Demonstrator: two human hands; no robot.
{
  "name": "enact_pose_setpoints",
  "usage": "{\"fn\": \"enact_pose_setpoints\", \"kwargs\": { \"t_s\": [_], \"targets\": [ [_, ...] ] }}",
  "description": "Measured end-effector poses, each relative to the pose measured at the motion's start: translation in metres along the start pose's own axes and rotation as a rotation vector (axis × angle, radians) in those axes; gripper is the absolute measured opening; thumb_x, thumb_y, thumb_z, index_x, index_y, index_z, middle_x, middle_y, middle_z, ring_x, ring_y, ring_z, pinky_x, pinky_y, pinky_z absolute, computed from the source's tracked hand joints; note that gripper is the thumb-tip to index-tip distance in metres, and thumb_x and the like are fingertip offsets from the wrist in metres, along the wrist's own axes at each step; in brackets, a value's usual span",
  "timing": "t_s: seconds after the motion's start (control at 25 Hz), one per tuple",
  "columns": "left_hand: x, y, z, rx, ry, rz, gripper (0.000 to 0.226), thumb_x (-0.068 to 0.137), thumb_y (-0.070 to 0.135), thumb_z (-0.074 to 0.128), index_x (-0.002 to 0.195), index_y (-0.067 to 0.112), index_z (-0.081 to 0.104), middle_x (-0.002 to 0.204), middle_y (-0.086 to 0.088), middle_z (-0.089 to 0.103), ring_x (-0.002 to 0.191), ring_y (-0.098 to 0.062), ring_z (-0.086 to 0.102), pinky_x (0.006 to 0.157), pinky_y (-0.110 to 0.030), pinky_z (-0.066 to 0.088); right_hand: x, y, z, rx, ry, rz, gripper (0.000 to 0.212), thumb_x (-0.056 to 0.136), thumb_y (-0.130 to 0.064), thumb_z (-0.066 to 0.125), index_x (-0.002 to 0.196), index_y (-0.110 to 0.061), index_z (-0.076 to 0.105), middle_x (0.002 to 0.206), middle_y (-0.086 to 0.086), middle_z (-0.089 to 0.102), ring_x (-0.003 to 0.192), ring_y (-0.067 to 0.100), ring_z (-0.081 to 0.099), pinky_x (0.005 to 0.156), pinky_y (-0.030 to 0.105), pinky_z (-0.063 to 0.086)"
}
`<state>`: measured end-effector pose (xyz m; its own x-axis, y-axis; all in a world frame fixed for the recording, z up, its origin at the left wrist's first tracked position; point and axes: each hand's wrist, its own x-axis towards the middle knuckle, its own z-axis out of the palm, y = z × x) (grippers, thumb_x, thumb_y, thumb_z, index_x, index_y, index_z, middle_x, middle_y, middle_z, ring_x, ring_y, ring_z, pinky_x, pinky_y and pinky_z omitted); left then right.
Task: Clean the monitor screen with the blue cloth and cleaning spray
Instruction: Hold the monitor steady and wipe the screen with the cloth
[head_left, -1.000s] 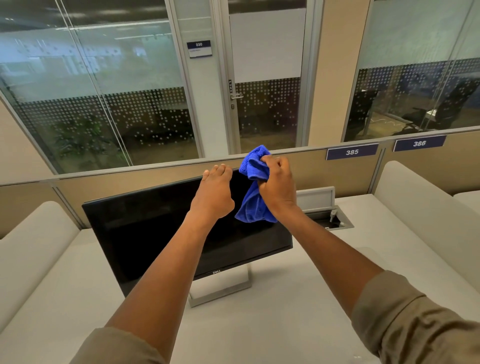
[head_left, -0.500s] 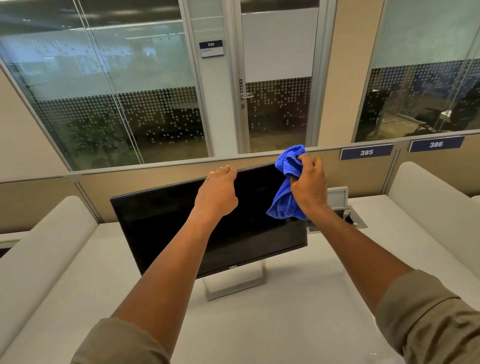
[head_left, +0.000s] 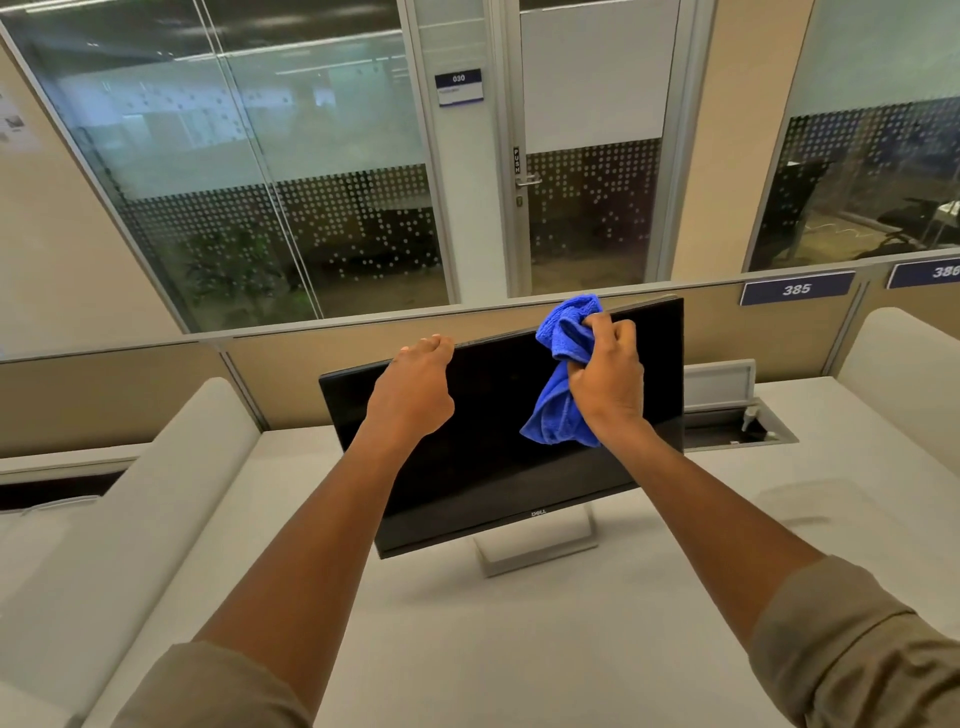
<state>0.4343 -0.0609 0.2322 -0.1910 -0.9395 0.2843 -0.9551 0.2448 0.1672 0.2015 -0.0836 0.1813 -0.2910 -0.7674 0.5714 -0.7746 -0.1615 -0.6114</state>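
A black monitor (head_left: 498, 457) on a silver stand (head_left: 535, 551) sits on the white desk (head_left: 519, 649), its screen dark. My left hand (head_left: 415, 389) grips the monitor's top edge, fingers curled over it. My right hand (head_left: 605, 382) holds a bunched blue cloth (head_left: 558, 384) against the upper right part of the screen. The cloth hangs down past my wrist. No spray bottle is in view.
An open cable hatch (head_left: 737, 415) lies in the desk behind the monitor on the right. Beige partition panels (head_left: 779, 322) with tags 385 and 386 close off the back. White padded dividers (head_left: 130, 509) flank the desk. Glass walls and a door stand beyond.
My right hand has slid the cloth to the right along the upper screen. The view has shifted, so the monitor sits further right in frame. My left hand keeps its hold on the top edge.
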Motion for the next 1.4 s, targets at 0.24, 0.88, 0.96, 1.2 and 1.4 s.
{"fn": "enact_pose_setpoints", "kwargs": {
  "t_s": [0.24, 0.88, 0.96, 1.2, 1.4],
  "targets": [
    [-0.02, -0.061, -0.017, 0.021, -0.024, -0.028, 0.073, 0.079, -0.007, 0.053, 0.147, 0.015, 0.036, 0.15, -0.004, 0.041, 0.136, -0.027, 0.038, 0.104, -0.044, 0.041, -0.026, -0.047, 0.026, 0.022, -0.026, 0.001, 0.038, 0.085, -0.015, 0.066, 0.117, -0.015, 0.048, 0.11, 0.009, 0.046, 0.067, 0.018, 0.052, 0.058, 0.024, 0.043],
    [-0.038, -0.099, -0.023, -0.014, -0.05, 0.12, 0.089, 0.079, -0.012, 0.059, 0.153, 0.023, 0.024, 0.158, -0.003, 0.027, 0.143, -0.027, 0.03, 0.112, -0.044, 0.036, -0.217, -0.043, 0.139, 0.22, -0.16, 0.204, 0.04, 0.086, -0.017, 0.069, 0.119, -0.015, 0.046, 0.111, 0.004, 0.047, 0.07, 0.01, 0.058, 0.051, 0.01, 0.042],
    [-0.035, -0.104, -0.029, -0.005, -0.062, 0.125, 0.087, 0.078, -0.015, 0.055, 0.152, 0.022, 0.027, 0.158, -0.003, 0.029, 0.144, -0.026, 0.028, 0.112, -0.039, 0.034, -0.226, -0.054, 0.147, 0.269, -0.17, 0.198, 0.042, 0.085, -0.017, 0.071, 0.12, -0.013, 0.047, 0.113, 0.004, 0.047, 0.074, 0.01, 0.058, 0.054, 0.01, 0.047],
    [-0.031, -0.12, -0.039, -0.033, -0.049, 0.124, 0.07, 0.086, -0.009, 0.055, 0.147, 0.023, 0.039, 0.148, 0.0, 0.047, 0.132, -0.024, 0.048, 0.099, -0.033, 0.046, -0.193, -0.11, 0.15, 0.311, -0.035, 0.08, 0.045, 0.083, -0.011, 0.072, 0.121, -0.013, 0.05, 0.114, 0.006, 0.049, 0.08, 0.006, 0.052, 0.062, 0.021, 0.056],
    [-0.031, -0.119, -0.039, -0.055, -0.016, 0.171, 0.057, 0.085, -0.004, 0.058, 0.137, 0.019, 0.049, 0.128, -0.004, 0.063, 0.113, -0.028, 0.06, 0.087, -0.036, 0.052, -0.137, -0.143, 0.136, 0.233, 0.031, -0.068, 0.045, 0.084, -0.022, 0.071, 0.123, -0.019, 0.047, 0.113, 0.005, 0.048, 0.073, 0.006, 0.05, 0.059, 0.012, 0.047]
  ]
}}
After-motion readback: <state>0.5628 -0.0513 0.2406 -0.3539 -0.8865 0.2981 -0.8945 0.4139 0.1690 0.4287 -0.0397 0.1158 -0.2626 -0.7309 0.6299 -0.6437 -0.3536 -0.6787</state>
